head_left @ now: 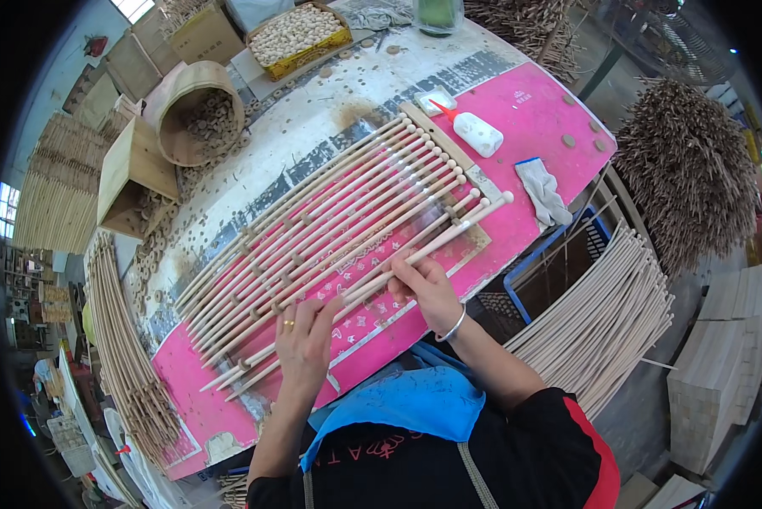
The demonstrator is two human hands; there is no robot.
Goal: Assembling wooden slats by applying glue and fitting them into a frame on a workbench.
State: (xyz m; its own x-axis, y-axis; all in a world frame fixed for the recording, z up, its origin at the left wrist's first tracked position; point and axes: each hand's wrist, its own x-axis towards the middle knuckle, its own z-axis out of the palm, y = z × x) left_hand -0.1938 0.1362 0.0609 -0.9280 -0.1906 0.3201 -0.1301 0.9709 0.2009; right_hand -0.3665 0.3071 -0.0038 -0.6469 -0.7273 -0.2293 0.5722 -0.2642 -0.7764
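Item 1. Bundles of long pale rods [122, 356], at 8 o'clock along the left edge of the table [313, 119], lying lengthwise.

Item 2. Round wooden tub [196, 110] of small rings, tipped on its side at 11 o'clock; a yellow crate [300, 38] of pale pieces stands at 12 o'clock.

Item 3. Row of wooden rods [330, 220] with ball ends, laid side by side on the pink sheet [525, 119], running from 7 o'clock up to 1 o'clock; small ring beads sit threaded on them near mid-length.

Item 4. Left hand [303, 339], at 6 o'clock, forearm rising from the lower edge. Palm down, fingers together and curled, pressing on the lower ends of the nearest rods; a ring on one finger.

Item 5. Right hand [427, 293], just right of centre, wrist with a bangle, forearm coming in from 5 o'clock. Fingers pinched narrowly around the nearest rod [449, 237], whose ball end points to 1 o'clock.

Item 6. White glue bottle [476, 132] with a red nozzle, at 1 o'clock on the pink sheet; grey glove [542, 191] below it.

Item 7. Blue crate [559, 263] and a further stack of rods [601, 314] at 3 to 4 o'clock, off the table.
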